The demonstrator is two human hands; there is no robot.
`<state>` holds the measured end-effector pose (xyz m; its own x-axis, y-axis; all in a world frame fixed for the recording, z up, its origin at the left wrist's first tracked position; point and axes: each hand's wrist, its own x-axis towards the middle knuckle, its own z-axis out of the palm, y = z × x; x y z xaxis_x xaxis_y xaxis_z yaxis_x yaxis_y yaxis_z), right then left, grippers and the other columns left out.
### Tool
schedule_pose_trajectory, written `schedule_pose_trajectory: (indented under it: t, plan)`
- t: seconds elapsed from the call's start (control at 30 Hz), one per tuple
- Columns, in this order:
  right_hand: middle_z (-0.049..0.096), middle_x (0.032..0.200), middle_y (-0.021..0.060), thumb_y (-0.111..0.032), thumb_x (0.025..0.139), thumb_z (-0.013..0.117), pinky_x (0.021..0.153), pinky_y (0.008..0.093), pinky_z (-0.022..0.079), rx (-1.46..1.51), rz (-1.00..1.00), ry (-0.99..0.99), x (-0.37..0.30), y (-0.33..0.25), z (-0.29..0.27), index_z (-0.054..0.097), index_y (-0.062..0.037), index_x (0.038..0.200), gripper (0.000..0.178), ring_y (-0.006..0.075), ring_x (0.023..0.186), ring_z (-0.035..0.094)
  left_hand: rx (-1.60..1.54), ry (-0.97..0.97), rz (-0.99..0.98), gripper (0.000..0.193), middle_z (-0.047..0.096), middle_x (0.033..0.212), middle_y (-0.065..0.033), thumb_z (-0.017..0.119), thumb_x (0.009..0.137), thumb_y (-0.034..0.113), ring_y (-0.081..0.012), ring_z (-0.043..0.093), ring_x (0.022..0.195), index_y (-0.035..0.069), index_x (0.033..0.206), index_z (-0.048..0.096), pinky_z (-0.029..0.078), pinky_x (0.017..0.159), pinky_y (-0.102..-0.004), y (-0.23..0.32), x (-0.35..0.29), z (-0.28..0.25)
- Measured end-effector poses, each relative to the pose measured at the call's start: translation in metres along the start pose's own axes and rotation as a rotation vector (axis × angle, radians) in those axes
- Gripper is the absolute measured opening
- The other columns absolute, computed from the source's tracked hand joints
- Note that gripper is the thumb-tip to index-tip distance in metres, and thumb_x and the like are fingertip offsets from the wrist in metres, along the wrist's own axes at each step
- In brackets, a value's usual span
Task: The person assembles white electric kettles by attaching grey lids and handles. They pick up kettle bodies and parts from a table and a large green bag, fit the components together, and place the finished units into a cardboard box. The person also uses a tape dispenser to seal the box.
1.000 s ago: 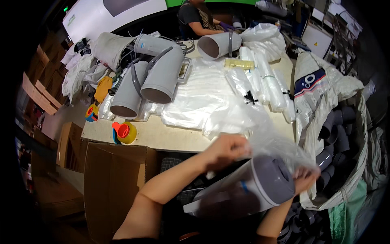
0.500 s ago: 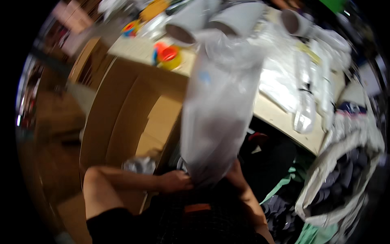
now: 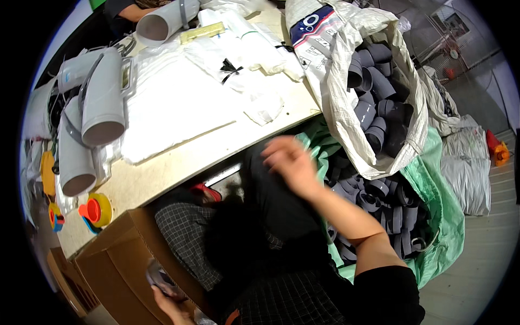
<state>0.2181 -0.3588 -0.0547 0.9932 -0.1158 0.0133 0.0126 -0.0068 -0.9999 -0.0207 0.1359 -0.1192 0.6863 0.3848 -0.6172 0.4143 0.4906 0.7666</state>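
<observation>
Carton (image 3: 116,271) open above left hand (image 3: 172,309), wall (image 3: 158,241) rightward; table edge (image 3: 216,155), 2 sacks (image 3: 338,103) hem right hand (image 3: 292,162).

Left hand (image 3: 172,307), right hand (image 3: 292,165) bare. Right sleeve (image 3: 387,290) short, black. Garment (image 3: 295,298) dark, pale grid; orange patch (image 3: 232,317).

In front of you stands a long table (image 3: 173,168) with a pale cream top and deep shadow under its near edge. Beyond the far edge, toward the left, you have a pale panel (image 3: 70,23) with a patch of green (image 3: 97,3). Well past the right edge, what looks like a caged fan (image 3: 453,53) stands near grey, streaked floor (image 3: 485,254). Light glares strongest on the tabletop.
</observation>
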Motion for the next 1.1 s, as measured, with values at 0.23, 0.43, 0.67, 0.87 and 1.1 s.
schedule_pose_trajectory:
  t: [0.23, 0.43, 0.67, 0.87, 1.1]
  plan:
    - [0.063, 0.111, 0.0108, -0.001, 0.092, 0.065, 0.064, 0.0312, 0.057, -0.453, -0.258, 0.814, 0.124, 0.007, -0.227, 0.056, -0.0033, 0.124, 0.034, 0.0196, 0.087, 0.064, 0.226, 0.362, -0.118, 0.061, 0.034, 0.159, -0.0213, 0.046, 0.107, 0.033, -0.0354, 0.035, 0.145, -0.002, 0.155, 0.031, 0.033, 0.118, -0.0421, -0.222, 0.047, -0.081]
    - [0.061, 0.134, 0.0027, -0.038, 0.096, 0.068, 0.085, 0.0361, 0.050, 0.145, 0.187, 0.557, 0.242, 0.029, -0.290, 0.046, -0.0187, 0.152, 0.063, 0.0195, 0.110, 0.062, 0.942, 0.859, 0.504, 0.053, 0.044, 0.151, -0.0248, 0.053, 0.105, 0.021, -0.0368, 0.043, 0.139, -0.007, 0.148, 0.039, 0.034, 0.116, -0.0424, -0.113, 0.084, -0.139]
    - [0.070, 0.100, 0.0082, -0.009, 0.091, 0.074, 0.068, 0.0263, 0.052, -0.539, -0.367, 0.917, 0.222, 0.070, -0.340, 0.068, 0.0026, 0.113, 0.025, 0.0157, 0.079, 0.064, 0.176, 0.210, 0.839, 0.051, 0.059, 0.130, -0.0136, 0.054, 0.106, 0.040, -0.0225, 0.060, 0.114, 0.002, 0.139, 0.047, 0.044, 0.100, -0.0354, 0.159, 0.183, 0.175]
    - [0.054, 0.088, 0.0012, -0.007, 0.082, 0.081, 0.047, 0.0284, 0.046, -0.590, -0.120, 0.934, 0.162, 0.082, -0.386, 0.051, -0.0067, 0.100, 0.035, 0.0099, 0.067, 0.052, -0.438, -0.012, 0.545, 0.057, 0.063, 0.132, -0.0136, 0.059, 0.102, 0.041, -0.0211, 0.063, 0.112, 0.001, 0.142, 0.049, 0.046, 0.097, -0.0366, 0.259, 0.272, 0.342]
    - [0.057, 0.085, 0.0109, -0.017, 0.071, 0.088, 0.077, 0.0423, 0.054, -1.316, -0.052, 0.994, 0.114, 0.020, -0.340, 0.053, -0.0087, 0.117, 0.058, 0.0329, 0.080, 0.064, 0.368, 0.263, 1.174, 0.037, 0.068, 0.119, -0.0146, 0.064, 0.100, 0.022, -0.0243, 0.063, 0.103, -0.006, 0.125, 0.062, 0.048, 0.094, -0.0375, 0.240, 0.170, 0.321]
